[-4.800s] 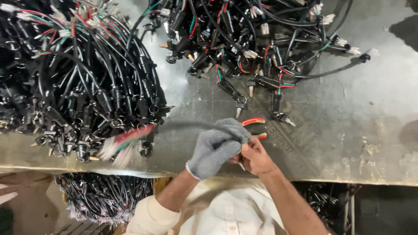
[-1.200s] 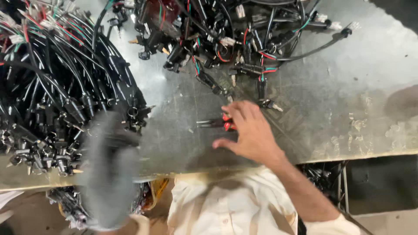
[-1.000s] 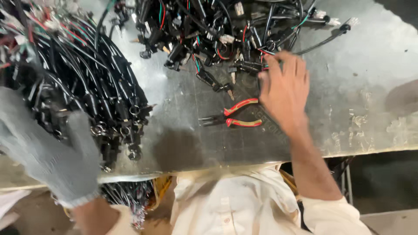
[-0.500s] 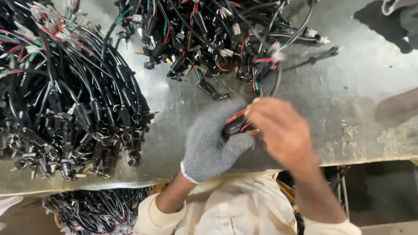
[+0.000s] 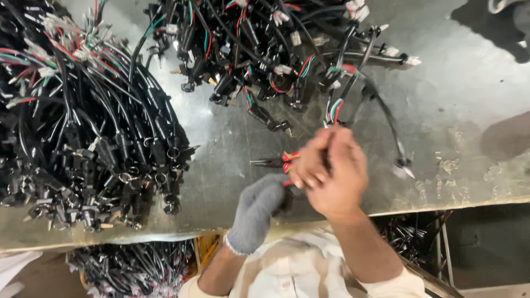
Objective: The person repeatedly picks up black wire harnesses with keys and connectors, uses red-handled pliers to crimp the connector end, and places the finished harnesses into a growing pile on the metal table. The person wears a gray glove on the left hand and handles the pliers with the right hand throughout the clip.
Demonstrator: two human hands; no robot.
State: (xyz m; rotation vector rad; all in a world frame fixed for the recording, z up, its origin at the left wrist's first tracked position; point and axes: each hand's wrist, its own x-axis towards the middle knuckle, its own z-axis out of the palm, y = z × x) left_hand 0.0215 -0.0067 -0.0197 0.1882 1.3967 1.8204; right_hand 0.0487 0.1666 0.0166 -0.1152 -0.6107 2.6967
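Head camera: over a steel worktop (image 5: 475, 138), the bare right hand (image 5: 334, 171) closes on a black cable (image 5: 381, 105) drawn from the tangled heap (image 5: 259, 49); the gloved left hand (image 5: 256, 212) grips red-handled pliers (image 5: 279, 161). Bundled cables (image 5: 83, 138) lie left; the tangle looks largely unsorted.

The right hand (image 5: 334, 174) is blurred, and it covers most of the pliers (image 5: 276, 161); only the thin tip and bits of red handle show. Whether the gloved left hand (image 5: 258, 207) grips the handles cannot be told, since its fingers are tucked under the right one. A black cable (image 5: 381, 105) disappears behind the right hand. The big cable bundle (image 5: 83, 127) is cut off by the left edge, and the second pile (image 5: 265, 49) by the top edge. Under the tabletop (image 5: 469, 138), more cables (image 5: 132, 267) are partly hidden.
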